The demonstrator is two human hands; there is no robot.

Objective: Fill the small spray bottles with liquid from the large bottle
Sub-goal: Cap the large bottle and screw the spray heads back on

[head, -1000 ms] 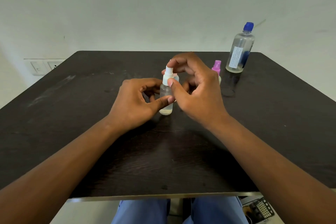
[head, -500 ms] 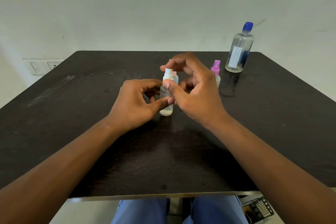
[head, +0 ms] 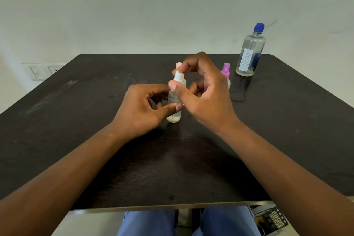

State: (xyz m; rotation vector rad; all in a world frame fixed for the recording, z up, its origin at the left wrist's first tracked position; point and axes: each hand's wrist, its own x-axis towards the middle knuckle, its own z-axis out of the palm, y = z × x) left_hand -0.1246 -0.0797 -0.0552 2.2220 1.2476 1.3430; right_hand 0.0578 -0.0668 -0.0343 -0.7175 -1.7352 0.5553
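A small clear spray bottle with a white spray top stands on the dark table at the middle. My left hand grips its body with thumb and fingers. My right hand pinches the white top between thumb and forefinger. Behind it a second small bottle shows only its pale pink cap. A third small bottle with a purple cap stands to the right, partly hidden by my right hand. The large clear bottle with a blue cap stands at the back right, holding little liquid.
A wall socket plate sits on the wall at the left behind the table. A black device with a keypad lies on the floor below the table's front right edge. My knees in blue trousers are under the front edge.
My right hand's fingers have shifted round the white spray top, thumb moving leftward, as if turning it. The left hand and the bottle have stayed in place.
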